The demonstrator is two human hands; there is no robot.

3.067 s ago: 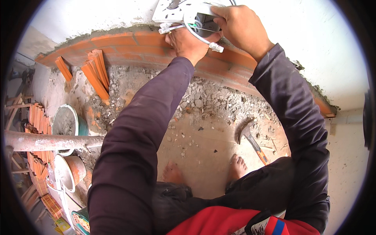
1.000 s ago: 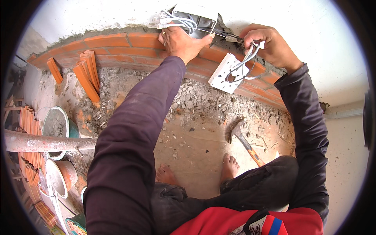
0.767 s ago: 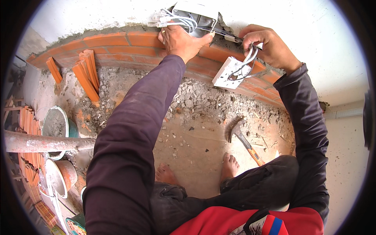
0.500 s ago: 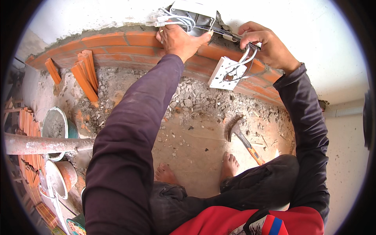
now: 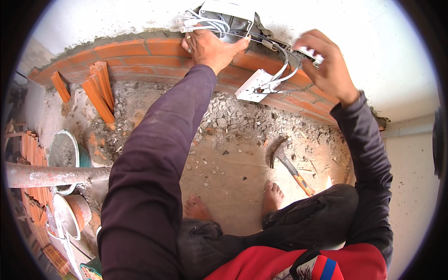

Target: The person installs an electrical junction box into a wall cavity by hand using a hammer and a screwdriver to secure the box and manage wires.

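Observation:
My left hand [image 5: 210,50] grips the grey wall box [image 5: 235,22] from below, its thumb at the right corner, beside looped grey cables [image 5: 207,22] with clear plugs. My right hand [image 5: 329,65] is closed on a small white fitting [image 5: 312,54], slightly blurred, right of the box. Dark and grey wires run from a broken gap in the plaster [image 5: 263,30]. A white square plate [image 5: 250,87] with holes hangs on cables in front of the orange brick course [image 5: 156,60].
A claw hammer [image 5: 294,170] lies near my feet amid rubble [image 5: 221,116]. Orange bricks [image 5: 100,91] lean at the left. Two buckets [image 5: 70,149] with grey mix or residue, stacked bricks [image 5: 30,149] and a horizontal pole [image 5: 51,176] are at the far left.
My right hand has moved right and rotated, now on a small white fitting. The hanging plate has swung leftward from a second ago. My left hand stays at the box, slightly left.

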